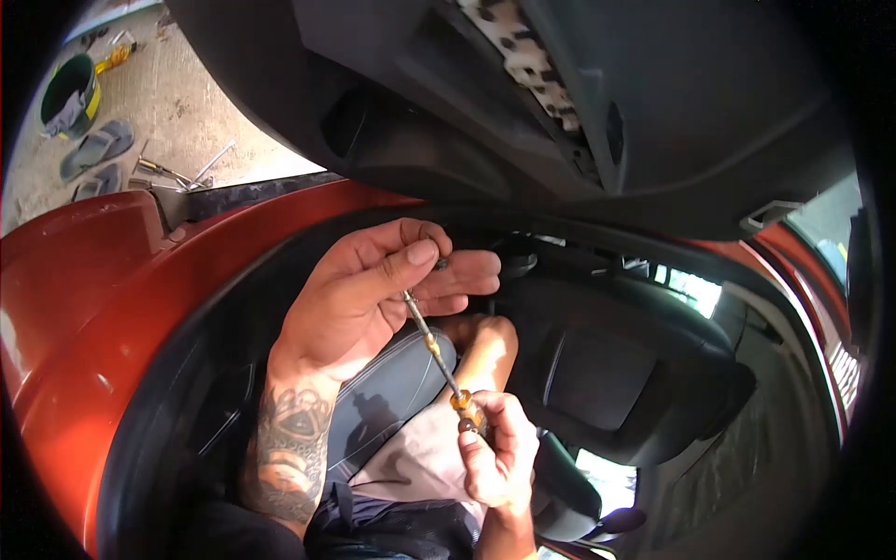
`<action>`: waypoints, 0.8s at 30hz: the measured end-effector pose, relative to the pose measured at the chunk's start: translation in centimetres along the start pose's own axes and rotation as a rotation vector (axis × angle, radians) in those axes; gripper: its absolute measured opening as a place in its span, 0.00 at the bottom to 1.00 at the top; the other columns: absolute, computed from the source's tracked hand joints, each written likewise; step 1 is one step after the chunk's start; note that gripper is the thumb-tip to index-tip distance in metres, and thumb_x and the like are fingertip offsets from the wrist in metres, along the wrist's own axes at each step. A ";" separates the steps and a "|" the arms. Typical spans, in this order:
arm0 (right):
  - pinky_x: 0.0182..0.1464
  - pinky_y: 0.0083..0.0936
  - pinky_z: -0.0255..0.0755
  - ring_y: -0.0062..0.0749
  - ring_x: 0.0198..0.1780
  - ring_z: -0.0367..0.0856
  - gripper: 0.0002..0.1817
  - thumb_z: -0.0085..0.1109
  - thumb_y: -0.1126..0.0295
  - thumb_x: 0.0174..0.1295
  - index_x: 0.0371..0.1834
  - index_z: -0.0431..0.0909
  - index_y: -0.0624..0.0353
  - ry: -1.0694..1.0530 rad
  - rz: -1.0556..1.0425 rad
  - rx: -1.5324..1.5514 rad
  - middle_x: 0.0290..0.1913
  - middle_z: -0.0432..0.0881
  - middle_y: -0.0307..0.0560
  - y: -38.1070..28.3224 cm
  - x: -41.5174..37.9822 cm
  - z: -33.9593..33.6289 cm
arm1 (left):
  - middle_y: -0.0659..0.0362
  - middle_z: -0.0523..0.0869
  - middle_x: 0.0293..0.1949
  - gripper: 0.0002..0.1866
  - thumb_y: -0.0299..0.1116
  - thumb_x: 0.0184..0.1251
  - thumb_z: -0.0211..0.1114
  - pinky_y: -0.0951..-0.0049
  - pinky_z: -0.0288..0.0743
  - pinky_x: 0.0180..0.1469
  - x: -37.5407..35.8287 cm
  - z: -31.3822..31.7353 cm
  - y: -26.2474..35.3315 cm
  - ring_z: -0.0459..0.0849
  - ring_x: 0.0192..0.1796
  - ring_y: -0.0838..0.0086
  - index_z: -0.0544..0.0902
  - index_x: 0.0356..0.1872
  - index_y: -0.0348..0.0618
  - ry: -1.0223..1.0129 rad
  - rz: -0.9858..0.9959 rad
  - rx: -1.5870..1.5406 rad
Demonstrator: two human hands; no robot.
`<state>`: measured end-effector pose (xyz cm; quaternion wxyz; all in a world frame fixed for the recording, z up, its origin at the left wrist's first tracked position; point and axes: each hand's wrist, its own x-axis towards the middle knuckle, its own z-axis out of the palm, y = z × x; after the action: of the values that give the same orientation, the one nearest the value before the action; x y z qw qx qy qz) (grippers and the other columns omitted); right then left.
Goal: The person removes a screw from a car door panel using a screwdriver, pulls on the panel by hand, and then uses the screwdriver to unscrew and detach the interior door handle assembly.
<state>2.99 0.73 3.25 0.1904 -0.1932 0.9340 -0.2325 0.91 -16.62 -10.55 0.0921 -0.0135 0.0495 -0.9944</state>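
Note:
My right hand (499, 448) grips the amber handle of a screwdriver (446, 373) with thumb and fingers. Its thin metal shaft slants up and left, and the tip end reaches the palm side of my left hand (383, 289). That hand is turned palm towards me, thumb and index finger pinched together, the other fingers stretched to the right. A small dark piece (441, 264) shows at the pinch, too small to name. My bent leg and a grey-black seat (383, 397) lie below the hands.
A dark car door panel (653, 112) hangs above, and the orange car body (112, 327) curves along the left. Black car seats (607, 373) fill the right. On the concrete outside lie a green bucket (86, 107), sandals (98, 149) and several tools (177, 175).

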 end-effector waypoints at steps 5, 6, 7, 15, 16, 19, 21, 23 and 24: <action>0.31 0.12 0.60 0.13 0.28 0.67 0.15 0.60 0.75 0.58 0.47 0.71 0.69 0.011 -0.056 -0.033 0.31 0.77 0.39 -0.5 1.2 2.3 | 0.42 0.87 0.41 0.10 0.36 0.72 0.58 0.66 0.81 0.47 -0.4 0.0 0.3 0.88 0.43 0.55 0.75 0.44 0.41 -0.025 0.012 -0.210; 0.31 0.12 0.61 0.14 0.28 0.68 0.15 0.60 0.75 0.58 0.48 0.71 0.69 0.008 -0.051 -0.034 0.33 0.78 0.40 -0.6 1.6 2.7 | 0.42 0.87 0.41 0.10 0.36 0.72 0.58 0.66 0.81 0.47 -0.3 0.1 0.5 0.88 0.43 0.55 0.75 0.44 0.41 -0.014 0.026 -0.214; 0.31 0.12 0.61 0.14 0.28 0.68 0.15 0.60 0.75 0.58 0.48 0.71 0.69 -0.006 -0.042 -0.035 0.33 0.78 0.40 -0.7 1.8 3.1 | 0.42 0.86 0.41 0.10 0.37 0.72 0.58 0.66 0.82 0.46 -0.3 0.2 0.5 0.88 0.43 0.55 0.75 0.45 0.41 0.015 0.025 -0.222; 0.31 0.12 0.63 0.15 0.27 0.70 0.15 0.59 0.76 0.56 0.45 0.73 0.70 0.067 -0.085 -0.074 0.33 0.80 0.42 -0.8 0.5 3.0 | 0.47 0.87 0.43 0.13 0.38 0.72 0.58 0.67 0.83 0.43 -0.4 0.0 0.5 0.88 0.42 0.59 0.79 0.49 0.41 0.113 0.131 -0.297; 0.30 0.12 0.62 0.14 0.26 0.69 0.15 0.59 0.76 0.56 0.45 0.73 0.71 0.138 -0.019 -0.003 0.32 0.79 0.42 -0.7 0.1 3.1 | 0.48 0.87 0.43 0.13 0.39 0.71 0.59 0.67 0.83 0.43 -0.5 0.2 0.5 0.88 0.42 0.59 0.79 0.49 0.42 0.144 0.117 -0.277; 0.29 0.11 0.61 0.13 0.25 0.69 0.16 0.60 0.75 0.56 0.46 0.71 0.71 0.168 -0.071 0.134 0.32 0.79 0.42 -0.9 0.5 3.9 | 0.51 0.87 0.43 0.13 0.39 0.70 0.61 0.68 0.81 0.44 -0.4 0.1 0.8 0.88 0.43 0.62 0.79 0.48 0.42 0.164 0.199 -0.290; 0.27 0.10 0.60 0.13 0.24 0.69 0.18 0.61 0.73 0.58 0.49 0.70 0.71 0.173 -0.037 0.191 0.31 0.80 0.43 -1.1 0.3 4.0 | 0.52 0.87 0.43 0.13 0.39 0.71 0.61 0.68 0.81 0.45 -0.7 0.1 0.9 0.87 0.43 0.64 0.79 0.48 0.42 0.169 0.228 -0.314; 0.27 0.10 0.60 0.13 0.23 0.69 0.18 0.62 0.72 0.59 0.48 0.71 0.71 0.159 -0.046 0.194 0.31 0.80 0.43 -1.3 0.5 4.1 | 0.53 0.85 0.44 0.12 0.38 0.71 0.60 0.71 0.78 0.45 -0.8 0.7 1.3 0.83 0.43 0.68 0.79 0.48 0.42 0.223 0.226 -0.308; 0.28 0.11 0.61 0.14 0.24 0.70 0.17 0.62 0.72 0.59 0.47 0.71 0.71 0.167 -0.040 0.199 0.31 0.80 0.43 -1.5 0.8 4.2 | 0.53 0.85 0.44 0.12 0.38 0.71 0.60 0.71 0.78 0.45 -0.9 0.6 1.2 0.83 0.43 0.68 0.79 0.48 0.42 0.228 0.207 -0.311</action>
<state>4.65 -2.40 0.38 0.1257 -0.1719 0.9148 -0.3431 1.99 -17.70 -10.05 0.1844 0.0902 0.2136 -0.9551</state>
